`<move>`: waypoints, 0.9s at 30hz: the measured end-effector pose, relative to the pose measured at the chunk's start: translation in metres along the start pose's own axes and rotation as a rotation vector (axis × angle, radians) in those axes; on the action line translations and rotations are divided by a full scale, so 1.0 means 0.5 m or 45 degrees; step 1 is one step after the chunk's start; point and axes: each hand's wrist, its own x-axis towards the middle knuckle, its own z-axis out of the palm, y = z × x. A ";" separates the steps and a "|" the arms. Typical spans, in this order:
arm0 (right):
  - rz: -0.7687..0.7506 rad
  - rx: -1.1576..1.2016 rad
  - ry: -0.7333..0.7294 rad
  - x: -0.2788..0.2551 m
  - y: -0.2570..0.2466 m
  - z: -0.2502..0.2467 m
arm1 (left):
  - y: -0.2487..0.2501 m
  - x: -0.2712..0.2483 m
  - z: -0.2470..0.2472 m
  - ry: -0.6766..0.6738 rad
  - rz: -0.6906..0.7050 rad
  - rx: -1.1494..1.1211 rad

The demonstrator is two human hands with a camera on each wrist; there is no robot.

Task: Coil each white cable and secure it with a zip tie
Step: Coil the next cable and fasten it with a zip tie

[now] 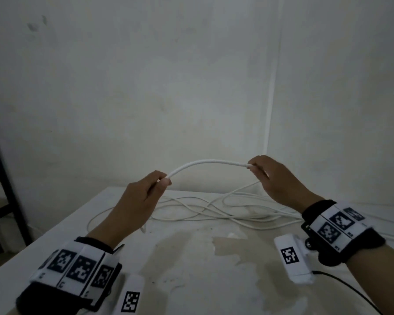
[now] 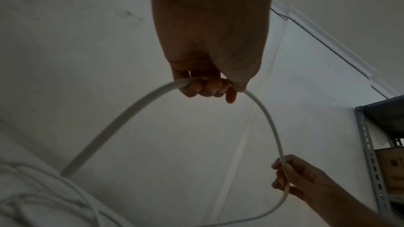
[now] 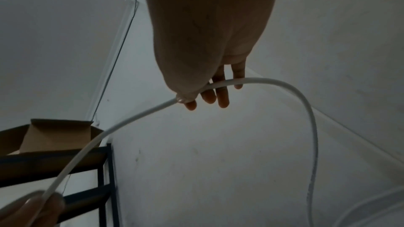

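Both wrist bands (image 1: pixel 77 269) sit nearest, and beyond them the left hand (image 1: pixel 137 201) at nine o'clock and right hand (image 1: pixel 275 180) at three each pinch the white cable (image 1: pixel 208 163), arching it above the loose tangle (image 1: pixel 214 210) on the table (image 1: pixel 191 269), seemingly to measure out a first loop.

Dim, grainy pics w/ soft blur, wide-angle edge warp, faint shadows.
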 end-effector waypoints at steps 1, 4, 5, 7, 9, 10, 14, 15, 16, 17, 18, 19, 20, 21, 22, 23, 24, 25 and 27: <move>-0.023 0.002 -0.021 -0.007 -0.003 0.005 | 0.010 -0.001 0.009 -0.006 -0.002 -0.059; -0.025 0.048 -0.083 -0.022 -0.008 0.028 | 0.040 0.002 0.035 0.009 -0.048 -0.343; -0.011 0.065 -0.079 -0.025 -0.006 0.035 | 0.047 0.004 0.041 0.008 -0.065 -0.410; 0.030 0.075 -0.032 -0.025 0.008 0.041 | 0.054 0.003 0.050 -0.050 -0.104 -0.469; 0.099 0.084 0.048 -0.024 0.031 0.035 | 0.050 -0.003 0.056 -0.151 -0.158 -0.480; 0.140 0.086 0.083 -0.024 0.045 0.029 | 0.045 -0.005 0.057 -0.186 -0.196 -0.474; 0.236 0.120 0.092 -0.037 0.071 0.021 | 0.026 -0.011 0.060 -0.192 -0.295 -0.456; 0.216 0.145 0.095 -0.042 0.068 0.026 | 0.026 -0.010 0.063 -0.169 -0.308 -0.473; 0.184 0.162 0.111 -0.047 0.064 0.032 | 0.028 -0.008 0.066 -0.134 -0.315 -0.491; 0.161 0.158 0.118 -0.049 0.060 0.038 | 0.032 -0.006 0.069 -0.086 -0.307 -0.503; 0.152 0.130 0.097 -0.050 0.059 0.045 | 0.038 -0.003 0.072 -0.030 -0.281 -0.500; 0.153 0.069 0.044 -0.050 0.063 0.052 | 0.045 0.000 0.074 0.029 -0.241 -0.483; 0.155 -0.017 -0.026 -0.052 0.068 0.061 | 0.052 0.003 0.077 0.085 -0.195 -0.458; 0.141 -0.100 -0.074 -0.053 0.072 0.069 | 0.061 0.006 0.080 0.129 -0.155 -0.437; 0.101 -0.162 -0.076 -0.056 0.074 0.078 | 0.068 0.010 0.084 0.160 -0.126 -0.427; 0.051 -0.209 -0.068 -0.061 0.073 0.087 | 0.073 0.014 0.090 0.179 -0.110 -0.434; -0.001 -0.252 -0.058 -0.067 0.071 0.096 | 0.075 0.018 0.098 0.193 -0.111 -0.449; -0.051 -0.310 -0.036 -0.072 0.068 0.104 | 0.075 0.024 0.105 0.201 -0.124 -0.466; -0.180 -0.443 0.055 -0.082 0.066 0.121 | 0.070 0.034 0.116 0.209 -0.147 -0.473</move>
